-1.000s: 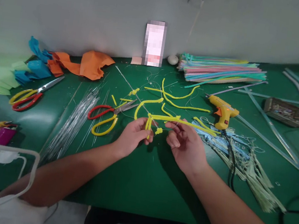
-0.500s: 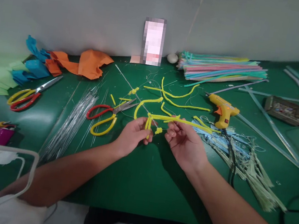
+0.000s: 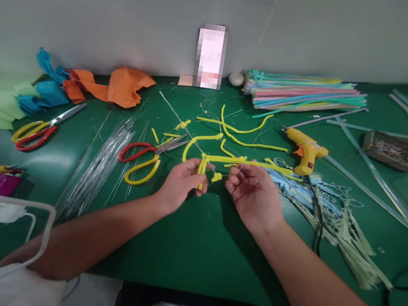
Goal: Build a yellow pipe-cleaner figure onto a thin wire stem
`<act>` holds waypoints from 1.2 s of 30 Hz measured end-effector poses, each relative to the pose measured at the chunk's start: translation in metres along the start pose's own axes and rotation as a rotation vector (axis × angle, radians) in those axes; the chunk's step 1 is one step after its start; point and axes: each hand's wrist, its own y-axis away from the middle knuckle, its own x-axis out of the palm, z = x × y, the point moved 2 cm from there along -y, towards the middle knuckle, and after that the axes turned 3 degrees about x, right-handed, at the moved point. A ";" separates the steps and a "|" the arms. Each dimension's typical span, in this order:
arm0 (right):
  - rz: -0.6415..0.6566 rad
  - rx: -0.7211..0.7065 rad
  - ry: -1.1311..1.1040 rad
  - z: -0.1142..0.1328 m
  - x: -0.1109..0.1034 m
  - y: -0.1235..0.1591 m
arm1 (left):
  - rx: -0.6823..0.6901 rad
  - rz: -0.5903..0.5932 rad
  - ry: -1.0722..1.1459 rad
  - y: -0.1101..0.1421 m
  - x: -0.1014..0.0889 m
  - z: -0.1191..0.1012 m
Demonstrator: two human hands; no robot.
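Observation:
My left hand (image 3: 183, 184) is closed in a pinch on a bent yellow pipe cleaner (image 3: 201, 173), whose short end points down past the thumb. Its long end stretches right, just above my right hand. My right hand (image 3: 255, 194) has its fingertips pinched together on a thin clear thread (image 3: 240, 169), which curves toward the left hand. A straight wire (image 3: 172, 109) passes by the left fingertips, with a yellow knot (image 3: 216, 177) at its near end and another yellow knot (image 3: 182, 125) farther up. Loose yellow pieces (image 3: 253, 145) lie beyond the hands.
Red-and-yellow scissors (image 3: 141, 166) lie open left of my hands; another pair (image 3: 40, 134) is farther left. Bundled wires (image 3: 105, 161) lie between. A yellow glue gun (image 3: 305, 153) and tassels (image 3: 347, 220) are right. Colored pipe cleaners (image 3: 304, 95) and a phone (image 3: 209, 56) are at the back.
Both hands keep nearly the same pose and grip. The right fingers shift very slightly; the whole view moves a little.

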 end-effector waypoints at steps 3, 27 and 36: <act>0.059 0.044 -0.001 -0.001 0.002 0.001 | 0.040 -0.047 0.024 0.000 -0.001 0.003; 0.313 0.323 0.521 -0.003 0.004 0.006 | -0.116 0.035 0.309 -0.012 -0.020 -0.034; 0.165 0.047 0.476 -0.006 0.001 0.000 | -0.079 -0.053 0.095 0.007 0.001 -0.007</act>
